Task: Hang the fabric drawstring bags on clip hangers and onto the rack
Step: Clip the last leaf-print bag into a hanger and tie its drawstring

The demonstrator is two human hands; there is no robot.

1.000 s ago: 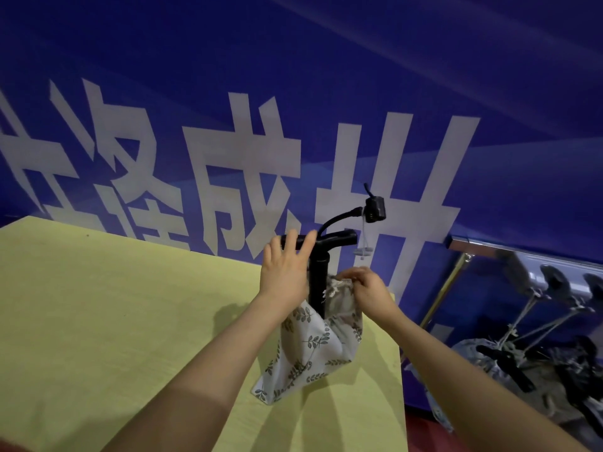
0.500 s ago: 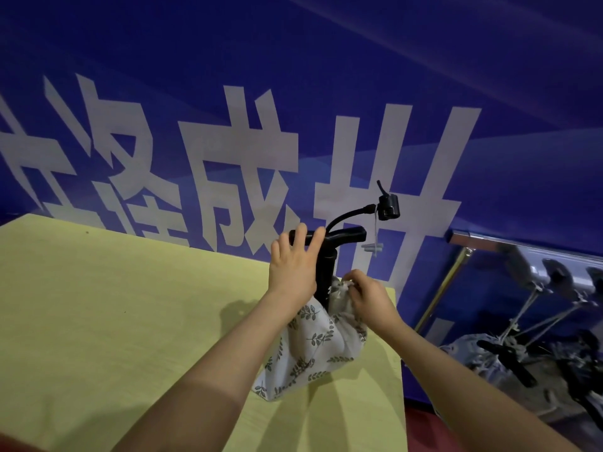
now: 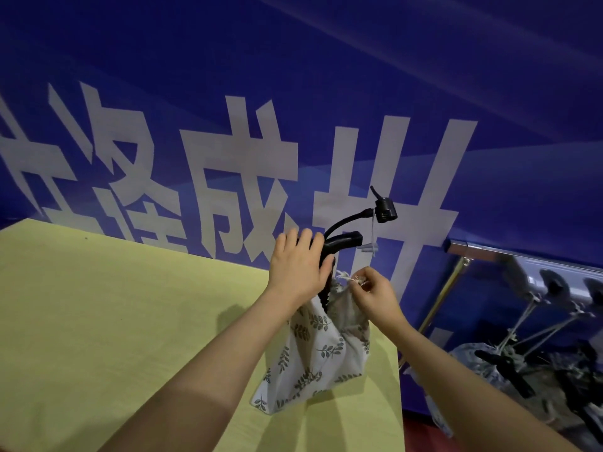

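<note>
Your left hand (image 3: 298,265) wraps the black handle (image 3: 342,240) sticking out of the bag, fingers curled over the top, thumb on the stem. Your right hand (image 3: 375,293) pinches the white drawstring (image 3: 346,278) at the bag's gathered mouth, fingertips pressed together on the cord. The leaf-print drawstring bag (image 3: 313,357) stands near the worktop's far right corner, long axis roughly upright, mouth up, bottom corner resting on the yellow worktop (image 3: 114,321). The handle points right; a black hose (image 3: 346,220) curves up from it to a small black nozzle (image 3: 385,210), with a clear tag (image 3: 370,249) dangling below. Both hands cover the bag's mouth, so I cannot tell how closed it is. Behind: blue banner (image 3: 326,76) with white characters. Right of the worktop, lower down: chrome rack rail (image 3: 522,257), black clip hangers (image 3: 509,370), another printed bag (image 3: 473,350).
</note>
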